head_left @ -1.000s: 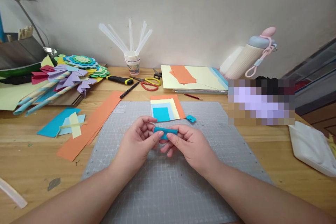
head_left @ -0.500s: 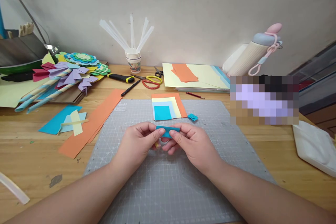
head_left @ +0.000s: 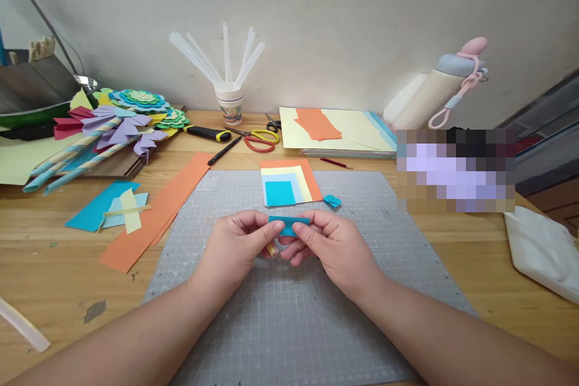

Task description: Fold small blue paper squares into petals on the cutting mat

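Observation:
A small blue piece of folded paper (head_left: 289,225) is stretched between my two hands, above the grey cutting mat (head_left: 298,325). My left hand (head_left: 242,241) pinches its left end with thumb and fingers. Its right end is gripped the same way by my right hand (head_left: 335,247). Behind the hands lies a stack of square papers (head_left: 310,184) in orange, yellow, light blue and blue, the smallest on top. Just right of that stack sits a small folded blue paper piece (head_left: 332,201). The fingertips behind the paper are partly hidden.
Orange strips (head_left: 158,211) and blue paper (head_left: 102,205) lie left of the mat. Farther back are a utility knife (head_left: 208,133), a black pen (head_left: 225,151), scissors (head_left: 259,140), a paper cup (head_left: 229,102) holding glue sticks, paper sheets (head_left: 357,129) and paper flowers (head_left: 122,123). A bottle (head_left: 429,93) leans at right.
Both hands keep their pinch on the blue paper, nearly still. The view has shifted very slightly.

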`<state>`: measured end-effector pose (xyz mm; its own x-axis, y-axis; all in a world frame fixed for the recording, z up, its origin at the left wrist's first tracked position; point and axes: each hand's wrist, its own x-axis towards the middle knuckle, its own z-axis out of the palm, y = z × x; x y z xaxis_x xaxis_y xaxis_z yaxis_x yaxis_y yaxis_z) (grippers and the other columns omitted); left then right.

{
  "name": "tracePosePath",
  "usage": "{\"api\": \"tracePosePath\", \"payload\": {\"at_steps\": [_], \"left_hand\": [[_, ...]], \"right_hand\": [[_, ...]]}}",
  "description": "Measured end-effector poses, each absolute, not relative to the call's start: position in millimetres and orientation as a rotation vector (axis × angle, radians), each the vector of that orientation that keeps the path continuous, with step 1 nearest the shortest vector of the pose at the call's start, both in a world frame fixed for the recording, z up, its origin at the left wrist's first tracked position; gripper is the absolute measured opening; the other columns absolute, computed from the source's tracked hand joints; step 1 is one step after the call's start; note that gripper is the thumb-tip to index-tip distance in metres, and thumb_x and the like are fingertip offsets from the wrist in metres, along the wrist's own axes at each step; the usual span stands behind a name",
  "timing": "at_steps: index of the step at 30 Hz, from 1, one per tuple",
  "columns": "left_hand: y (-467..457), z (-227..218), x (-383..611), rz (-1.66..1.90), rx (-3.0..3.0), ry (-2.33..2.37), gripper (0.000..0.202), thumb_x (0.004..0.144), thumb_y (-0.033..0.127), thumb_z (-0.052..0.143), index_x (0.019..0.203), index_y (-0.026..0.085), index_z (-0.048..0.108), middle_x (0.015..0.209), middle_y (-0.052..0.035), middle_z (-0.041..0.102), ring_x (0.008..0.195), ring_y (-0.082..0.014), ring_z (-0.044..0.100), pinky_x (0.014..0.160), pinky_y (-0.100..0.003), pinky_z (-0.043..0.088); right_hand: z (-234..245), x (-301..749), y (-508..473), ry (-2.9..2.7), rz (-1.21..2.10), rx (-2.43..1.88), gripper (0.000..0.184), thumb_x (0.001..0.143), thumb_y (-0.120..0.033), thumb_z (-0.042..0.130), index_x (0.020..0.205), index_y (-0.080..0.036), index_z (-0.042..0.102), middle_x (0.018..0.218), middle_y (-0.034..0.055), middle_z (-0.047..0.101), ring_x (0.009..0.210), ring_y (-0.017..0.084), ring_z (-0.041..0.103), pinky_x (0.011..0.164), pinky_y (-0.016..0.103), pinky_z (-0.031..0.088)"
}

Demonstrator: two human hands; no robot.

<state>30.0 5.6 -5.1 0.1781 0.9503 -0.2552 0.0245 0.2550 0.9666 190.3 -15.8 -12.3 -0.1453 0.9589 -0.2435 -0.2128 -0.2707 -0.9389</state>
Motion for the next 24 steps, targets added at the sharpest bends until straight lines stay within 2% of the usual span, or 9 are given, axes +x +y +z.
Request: {"api": "tracePosePath", "payload": {"at_steps": [15, 24], "left_hand": [[6.4, -4.5, 29.9, 0.859, 1.068, 1.158, 0.026, 0.068, 0.036, 0.076, 0.051, 0.020, 0.065, 0.047, 0.0019, 0.060, 0.047, -0.0109, 0.053, 0.050, -0.022, 0.044], [5.6, -4.6, 28.9, 0.850, 1.091, 1.143, 0.026, 0.071, 0.035, 0.076, 0.056, 0.017, 0.065, 0.050, 0.0033, 0.061, 0.049, -0.0095, 0.054, 0.052, -0.021, 0.044]], "right_hand": [[-10.2, 189.8, -15.3, -0.957, 1.592, -1.173, 0.026, 0.073, -0.040, 0.074, 0.078, -0.016, 0.067, 0.068, 0.0022, 0.073, 0.057, 0.014, 0.070, 0.052, 0.025, 0.057], [-12.2, 190.6, -15.0, -0.951, 1.609, -1.165, 0.030, 0.071, -0.042, 0.075, 0.082, -0.015, 0.067, 0.070, 0.0031, 0.074, 0.057, 0.014, 0.070, 0.052, 0.024, 0.057]]}}
